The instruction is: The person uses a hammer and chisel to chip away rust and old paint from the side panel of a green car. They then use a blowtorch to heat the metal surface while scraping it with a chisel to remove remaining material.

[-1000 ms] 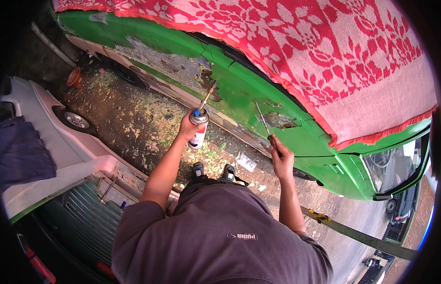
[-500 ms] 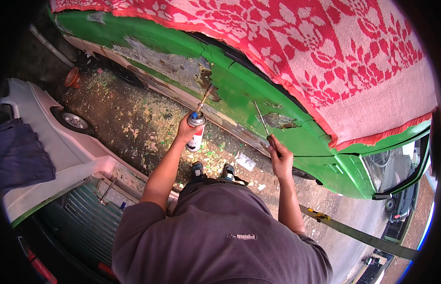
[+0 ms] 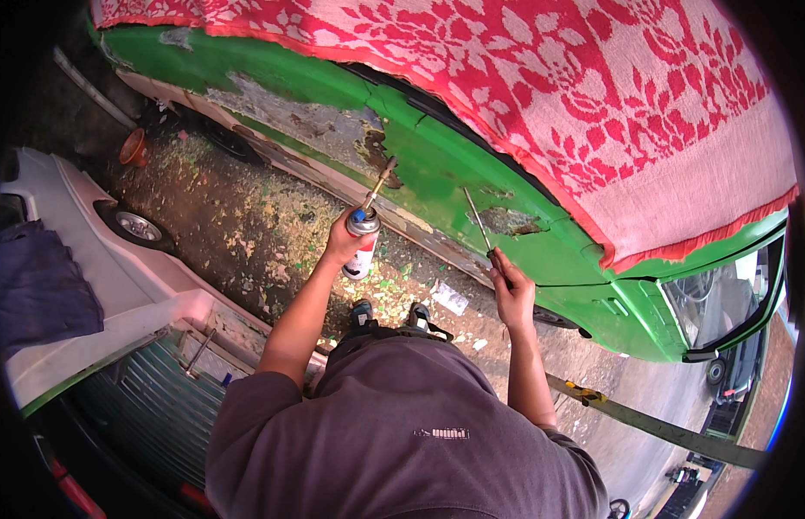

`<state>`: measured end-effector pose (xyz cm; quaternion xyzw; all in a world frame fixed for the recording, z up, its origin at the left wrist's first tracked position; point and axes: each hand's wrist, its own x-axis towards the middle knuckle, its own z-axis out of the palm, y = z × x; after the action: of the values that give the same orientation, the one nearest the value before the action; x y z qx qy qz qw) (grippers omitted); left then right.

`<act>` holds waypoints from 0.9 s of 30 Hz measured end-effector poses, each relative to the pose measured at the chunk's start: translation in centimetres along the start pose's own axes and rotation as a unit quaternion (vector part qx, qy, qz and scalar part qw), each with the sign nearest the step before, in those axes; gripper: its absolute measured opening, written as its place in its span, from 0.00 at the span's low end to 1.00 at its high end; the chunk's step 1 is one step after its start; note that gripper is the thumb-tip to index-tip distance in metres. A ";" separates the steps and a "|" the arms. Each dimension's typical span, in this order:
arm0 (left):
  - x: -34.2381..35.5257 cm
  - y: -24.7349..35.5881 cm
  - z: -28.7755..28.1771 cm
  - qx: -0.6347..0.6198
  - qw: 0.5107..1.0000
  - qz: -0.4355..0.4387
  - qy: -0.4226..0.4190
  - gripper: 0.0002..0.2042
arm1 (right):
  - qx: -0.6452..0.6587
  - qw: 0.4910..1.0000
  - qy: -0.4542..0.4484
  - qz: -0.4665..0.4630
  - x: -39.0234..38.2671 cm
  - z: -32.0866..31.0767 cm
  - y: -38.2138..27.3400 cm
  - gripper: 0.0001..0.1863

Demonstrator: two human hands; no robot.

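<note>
My left hand [image 3: 340,242] is wrapped round the gas canister of a blowtorch [image 3: 361,258], whose brass nozzle slants up and right toward the car's side. No flame is visible. A green car [image 3: 437,160] stands before me, its paint peeled to grey and rusty patches. In my closed right hand [image 3: 513,292] is a screwdriver-like tool [image 3: 478,219] with a dark handle and a long thin metal shaft. Its tip lies over the green panel beside a bare patch [image 3: 511,221]; whether it touches, I cannot tell.
A red and pink floral towel [image 3: 593,112] covers the car's upper part. Paint flakes [image 3: 273,233] litter the floor near an orange funnel-like object [image 3: 134,149]. At left stands a pale car [image 3: 100,251] with a dark cloth [image 3: 44,290] on it. A strap-like bar [image 3: 670,430] crosses at lower right.
The blowtorch has shifted slightly right, its nozzle tip leaning a little farther right. My right hand and its tool stay almost where they were.
</note>
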<state>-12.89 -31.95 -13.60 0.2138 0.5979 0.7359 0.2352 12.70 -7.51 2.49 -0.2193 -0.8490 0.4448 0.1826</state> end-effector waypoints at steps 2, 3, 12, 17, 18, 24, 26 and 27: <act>0.3 0.6 0.4 0.003 1.000 -0.003 -0.009 0.30 | 0.003 1.000 0.004 -0.001 -0.2 -0.1 0.0 0.22; 0.4 0.9 0.6 -0.002 1.000 0.002 -0.011 0.30 | 0.003 1.000 0.005 0.000 -0.2 -0.1 0.1 0.22; 0.6 1.0 1.8 -0.017 1.000 0.012 -0.020 0.31 | 0.010 1.000 0.014 0.023 -1.1 -0.4 0.1 0.22; 0.1 0.7 1.2 0.004 1.000 0.007 -0.018 0.30 | 0.005 0.999 0.018 0.026 -1.7 -0.7 0.3 0.22; 0.0 0.9 1.2 0.008 1.000 0.009 -0.021 0.30 | 0.002 0.999 0.017 0.027 -1.7 -0.8 0.3 0.22; 0.4 2.0 1.8 -0.001 1.000 0.001 -0.030 0.29 | -0.007 0.999 0.013 0.028 -1.9 -1.0 -0.1 0.22; 0.3 1.4 1.7 0.001 1.000 0.004 -0.019 0.28 | -0.010 1.000 0.014 0.021 -1.8 -1.1 -0.4 0.22; 0.4 1.1 1.6 0.001 1.000 0.006 -0.014 0.28 | -0.003 1.000 0.016 0.020 -1.9 -1.1 -0.4 0.22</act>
<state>-12.33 -30.69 -12.24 0.2281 0.5943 0.7333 0.2388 14.75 -7.94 3.18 -0.2434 -0.8428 0.4424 0.1864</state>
